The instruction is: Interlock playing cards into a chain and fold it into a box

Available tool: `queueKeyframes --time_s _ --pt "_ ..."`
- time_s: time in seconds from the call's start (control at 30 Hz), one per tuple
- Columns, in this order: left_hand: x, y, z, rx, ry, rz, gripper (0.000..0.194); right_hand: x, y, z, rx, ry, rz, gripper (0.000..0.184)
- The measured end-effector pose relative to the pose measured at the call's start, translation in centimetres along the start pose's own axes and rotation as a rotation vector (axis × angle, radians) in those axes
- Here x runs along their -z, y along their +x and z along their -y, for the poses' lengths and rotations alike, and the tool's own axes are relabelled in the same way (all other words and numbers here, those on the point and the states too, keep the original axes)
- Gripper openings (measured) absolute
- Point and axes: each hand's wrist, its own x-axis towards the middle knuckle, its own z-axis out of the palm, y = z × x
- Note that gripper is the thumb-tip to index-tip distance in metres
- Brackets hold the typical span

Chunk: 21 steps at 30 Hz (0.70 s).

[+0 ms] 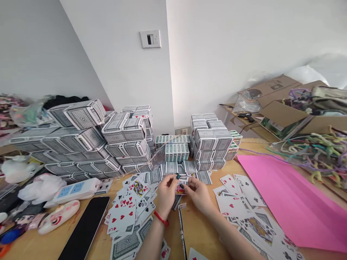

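My left hand and my right hand meet at the middle of the table. Between them they pinch a playing card with red print; the fingers cover much of it, and whether it is folded I cannot tell. Just beyond lie patterned card pieces in a row. Loose cards are heaped left of my left forearm, some face up, some face down. Another spread of cards lies to the right of my right forearm. A thin dark-edged strip stands between my forearms.
Stacked blocks made of cards rise at the back left, with more blocks at back right. Green card boxes sit between them. A black phone, a white power strip, pink sheet and cardboard box flank the work area.
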Motion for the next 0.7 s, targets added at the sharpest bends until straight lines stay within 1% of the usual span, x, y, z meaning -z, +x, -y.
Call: queueKeyframes --time_s 0.1,0.17,0.27,0.4,0.5,0.57,0.63,0.7 --pt "0.0 -0.1 0.1 -0.041 0.049 0.008 0.019 0.2 0.0 0.2 0.019 0.008 0.034 0.024" --pt "0.0 -0.1 0.0 -0.098 0.083 0.020 0.018 0.4 0.0 0.6 0.026 0.010 0.066 0.023" --pt "0.1 0.0 -0.3 -0.174 0.116 0.070 0.020 0.8 0.1 1.2 0.029 -0.003 0.109 0.021" --pt "0.5 0.2 -0.6 -0.188 0.128 0.107 0.022 1.2 0.2 2.0 0.004 0.036 0.189 0.024" --pt "0.7 0.2 -0.7 -0.166 0.127 0.112 0.021 1.2 0.2 2.3 -0.110 0.199 0.275 0.029" --pt "0.7 0.2 -0.7 -0.158 0.119 0.127 0.021 1.1 0.2 2.3 -0.196 0.349 0.299 0.030" --pt "0.7 0.2 -0.8 -0.169 0.111 0.164 0.022 1.0 0.1 2.2 -0.253 0.469 0.275 0.028" --pt "0.7 0.1 -1.0 -0.192 0.114 0.223 0.023 0.8 0.0 2.1 -0.289 0.566 0.225 0.023"
